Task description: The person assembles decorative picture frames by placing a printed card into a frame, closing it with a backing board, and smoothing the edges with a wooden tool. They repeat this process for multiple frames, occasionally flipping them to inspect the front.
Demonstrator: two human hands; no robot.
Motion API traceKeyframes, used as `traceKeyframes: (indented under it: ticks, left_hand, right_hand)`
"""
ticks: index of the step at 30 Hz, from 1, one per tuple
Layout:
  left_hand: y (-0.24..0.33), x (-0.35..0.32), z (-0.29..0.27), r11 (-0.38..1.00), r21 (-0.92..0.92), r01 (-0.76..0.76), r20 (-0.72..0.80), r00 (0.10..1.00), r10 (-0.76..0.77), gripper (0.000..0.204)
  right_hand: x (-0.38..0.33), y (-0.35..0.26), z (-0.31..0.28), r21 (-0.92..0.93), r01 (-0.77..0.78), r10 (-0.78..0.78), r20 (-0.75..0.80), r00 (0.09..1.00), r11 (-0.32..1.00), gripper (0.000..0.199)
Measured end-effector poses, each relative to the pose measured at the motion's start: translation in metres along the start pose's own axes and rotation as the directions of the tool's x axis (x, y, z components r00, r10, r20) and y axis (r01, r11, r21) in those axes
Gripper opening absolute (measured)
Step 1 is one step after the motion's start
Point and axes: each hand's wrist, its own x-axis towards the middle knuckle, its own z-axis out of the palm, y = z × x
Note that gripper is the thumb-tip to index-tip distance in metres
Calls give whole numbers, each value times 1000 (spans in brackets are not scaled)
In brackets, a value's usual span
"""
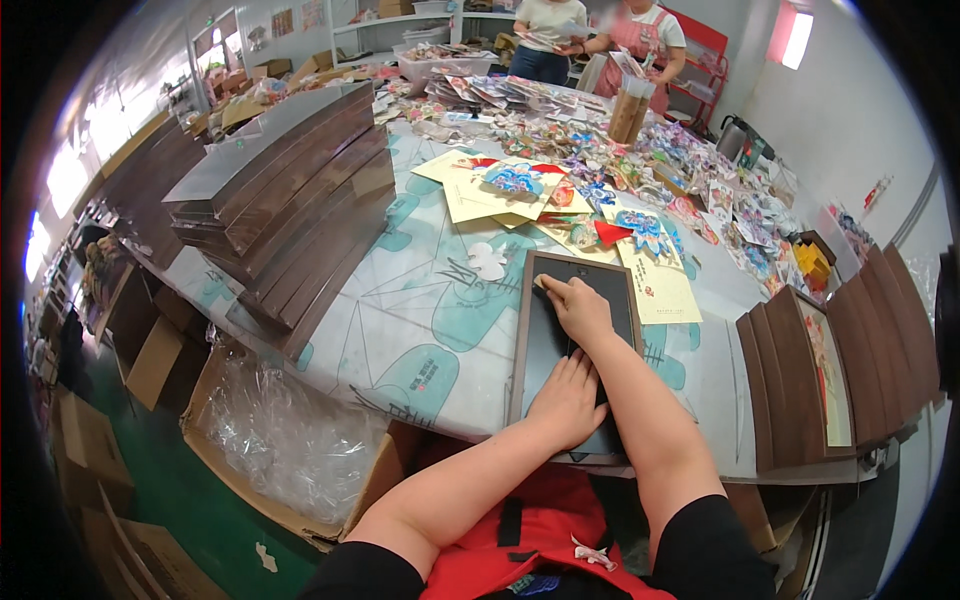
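Right hand (580, 312): fingers curled, tips down by the top-left inner corner of the brown frame (519, 340); can't tell if they pinch anything. Left hand (568, 402): fingers extended, unclenched, resting on the frame's dark panel (540, 345). Frame lies on the patterned table cover (470, 400), near edge. Yellow cards (672, 298) beyond, brown stack (285, 205) well left.

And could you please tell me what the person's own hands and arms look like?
The left hand and right hand are bare, with no gloves or watch to be seen. The forearms are uncovered too, below short black sleeves, worn with a red garment.
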Motion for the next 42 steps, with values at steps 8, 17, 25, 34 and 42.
traceKeyframes:
  ticks: [8, 17, 25, 34, 42]
  left_hand:
    - [1, 2, -3, 998, -61, 14, 13, 1000, -13, 71]
    - [-4, 2, 6, 996, -71, -55, -99, 994, 48, 63]
    - [-4, 3, 1, 992, -105, -73, -119, 991, 60, 62]
    - [-6, 1, 0, 982, -149, -112, -125, 988, 93, 58]
    - [-4, -1, 4, 978, -174, -119, -195, 977, 85, 56]
  right_hand:
    - [4, 1, 7, -98, 37, -33, 42, 999, 995, 27]
    - [-2, -16, -3, -205, 13, 11, 113, 993, 979, 26]
    - [-8, -13, -1, -148, -11, 23, 80, 997, 989, 25]
    - [-10, -10, 6, -143, -65, 66, 3, 998, 988, 25]
    - [-13, -12, 6, -138, -60, 61, 3, 998, 989, 26]
